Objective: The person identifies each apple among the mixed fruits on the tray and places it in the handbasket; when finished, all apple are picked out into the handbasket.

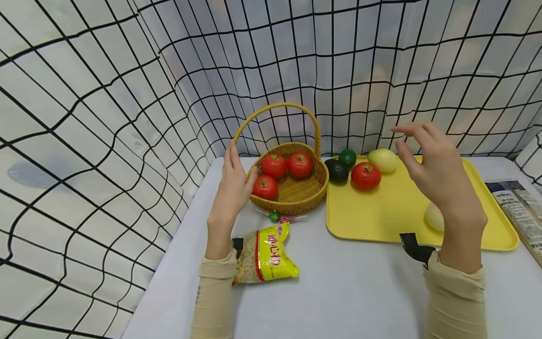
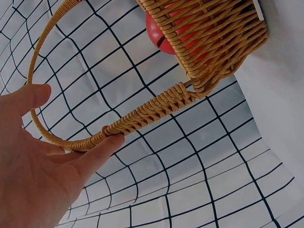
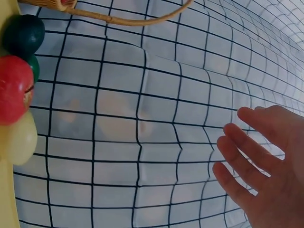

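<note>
My left hand (image 1: 230, 188) is at the left side of the wicker basket (image 1: 292, 207), its extended fingers along the arched handle (image 2: 152, 113) in the left wrist view. The thumb stands apart from the fingers. Inside the basket sit three red tomatoes (image 1: 300, 165). My right hand (image 1: 442, 172) hovers above the yellow tray (image 1: 381, 221), fingers loosely bent and apart, holding nothing. Toward the tray's back left lie another tomato (image 1: 366, 176), a blackish-green oval fruit (image 1: 337, 171), a smaller green one (image 1: 347, 157) and a pale yellow-green fruit (image 1: 382, 160).
A pale round item (image 1: 434, 217) on the tray is partly hidden behind my right wrist. In front of the basket lie two lollipops (image 1: 274, 217) and a yellow snack bag (image 1: 275, 254). Printed paper (image 1: 518, 207) lies right of the tray. Black netting (image 1: 313, 87) rises behind and left.
</note>
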Demonstrator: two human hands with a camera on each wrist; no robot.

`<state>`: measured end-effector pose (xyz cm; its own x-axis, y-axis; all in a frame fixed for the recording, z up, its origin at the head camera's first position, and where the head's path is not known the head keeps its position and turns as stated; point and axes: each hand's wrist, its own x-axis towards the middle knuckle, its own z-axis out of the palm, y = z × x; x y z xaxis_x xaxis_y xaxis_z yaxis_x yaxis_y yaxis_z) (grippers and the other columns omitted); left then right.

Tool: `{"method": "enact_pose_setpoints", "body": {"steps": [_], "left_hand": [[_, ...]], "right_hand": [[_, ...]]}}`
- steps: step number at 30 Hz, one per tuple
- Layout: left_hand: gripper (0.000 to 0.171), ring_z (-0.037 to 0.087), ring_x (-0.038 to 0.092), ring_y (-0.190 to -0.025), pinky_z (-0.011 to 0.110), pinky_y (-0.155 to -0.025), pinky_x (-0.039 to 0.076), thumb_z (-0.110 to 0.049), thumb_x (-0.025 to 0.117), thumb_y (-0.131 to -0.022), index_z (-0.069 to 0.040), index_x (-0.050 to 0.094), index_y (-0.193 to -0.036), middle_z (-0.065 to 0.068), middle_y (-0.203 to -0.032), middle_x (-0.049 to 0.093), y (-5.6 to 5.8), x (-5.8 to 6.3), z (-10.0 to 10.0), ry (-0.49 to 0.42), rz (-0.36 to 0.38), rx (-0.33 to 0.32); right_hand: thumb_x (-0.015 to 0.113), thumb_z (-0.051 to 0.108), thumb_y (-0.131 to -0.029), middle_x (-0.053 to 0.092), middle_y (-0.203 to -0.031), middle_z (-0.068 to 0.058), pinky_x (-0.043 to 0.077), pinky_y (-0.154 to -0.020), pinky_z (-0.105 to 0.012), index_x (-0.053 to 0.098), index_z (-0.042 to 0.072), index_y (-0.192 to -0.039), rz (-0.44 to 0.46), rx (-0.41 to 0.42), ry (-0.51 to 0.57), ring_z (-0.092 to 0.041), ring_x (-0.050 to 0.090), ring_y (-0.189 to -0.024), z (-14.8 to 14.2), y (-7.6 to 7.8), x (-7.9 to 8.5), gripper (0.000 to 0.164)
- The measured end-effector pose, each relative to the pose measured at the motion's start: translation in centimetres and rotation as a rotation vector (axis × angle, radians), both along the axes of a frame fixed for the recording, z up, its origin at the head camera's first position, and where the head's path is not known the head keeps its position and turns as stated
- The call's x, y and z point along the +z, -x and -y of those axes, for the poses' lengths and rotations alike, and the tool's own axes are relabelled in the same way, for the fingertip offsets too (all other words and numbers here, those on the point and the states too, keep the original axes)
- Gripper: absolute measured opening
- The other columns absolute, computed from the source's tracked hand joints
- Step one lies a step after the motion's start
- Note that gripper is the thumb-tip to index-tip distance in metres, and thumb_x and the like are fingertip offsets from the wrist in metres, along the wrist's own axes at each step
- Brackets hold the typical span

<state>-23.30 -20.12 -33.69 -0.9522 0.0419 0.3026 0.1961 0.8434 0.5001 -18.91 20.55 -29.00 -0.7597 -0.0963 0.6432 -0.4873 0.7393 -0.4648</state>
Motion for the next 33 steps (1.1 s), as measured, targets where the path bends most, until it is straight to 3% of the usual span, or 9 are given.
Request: {"method": "enact_pose_setpoints", "body": {"steps": [3, 8, 14, 24, 33], "left_hand": [[0.089, 0.037, 0.017, -0.16, 0.058, -0.116, 0.042, -0.041, 0.049, -0.108, -0.02, -0.016, -0.164, 0.01, -0.175, -0.005, 0.0, 0.1, 0.0, 0.004, -0.008, 0.002], [0.088, 0.036, 0.016, -0.16, 0.058, -0.117, 0.041, -0.042, 0.047, -0.108, -0.019, -0.016, -0.164, 0.011, -0.175, -0.005, 0.1, 0.2, 0.2, 0.006, -0.014, -0.001], [0.089, 0.037, 0.015, -0.16, 0.059, -0.117, 0.04, -0.042, 0.047, -0.108, -0.021, -0.017, -0.164, 0.01, -0.175, -0.005, -0.1, 0.1, 0.2, -0.005, 0.005, 0.001], [0.088, 0.037, 0.017, -0.16, 0.06, -0.116, 0.041, -0.041, 0.048, -0.108, -0.02, -0.016, -0.165, 0.013, -0.174, -0.003, -0.3, 0.2, 0.0, 0.001, -0.001, 0.001], [0.088, 0.038, 0.017, -0.16, 0.058, -0.117, 0.041, -0.041, 0.048, -0.108, -0.019, -0.016, -0.165, 0.013, -0.174, -0.003, -0.2, 0.2, 0.0, 0.007, -0.011, -0.001]], "right_hand": [[0.06, 0.014, -0.103, 0.06, -0.132, -0.017, 0.044, -0.104, -0.055, 0.062, 0.012, -0.138, 0.0, 0.02, 0.009, -0.036, 0.053, -0.125, 0.5, 1.2, -0.6, 0.035], [0.066, 0.012, -0.099, 0.059, -0.137, -0.021, 0.04, -0.109, -0.062, 0.059, 0.007, -0.141, -0.013, 0.033, -0.032, -0.042, 0.05, -0.13, 0.8, 4.5, -3.0, 0.042], [0.066, 0.023, -0.1, 0.044, -0.155, -0.022, 0.031, -0.117, -0.069, 0.052, 0.01, -0.147, 0.19, 0.026, -0.102, -0.048, 0.038, -0.143, 0.9, 7.4, -7.0, 0.051], [0.061, 0.032, -0.103, 0.029, -0.164, -0.026, 0.023, -0.12, -0.073, 0.043, 0.009, -0.154, 0.461, 0.043, -0.245, -0.052, 0.026, -0.148, 1.2, 9.6, -11.0, 0.059], [0.064, 0.035, -0.101, 0.031, -0.161, -0.029, 0.032, -0.113, -0.073, 0.04, 0.009, -0.156, 0.524, 0.06, -0.315, -0.053, 0.028, -0.144, 1.2, 10.4, -12.6, 0.066]]}}
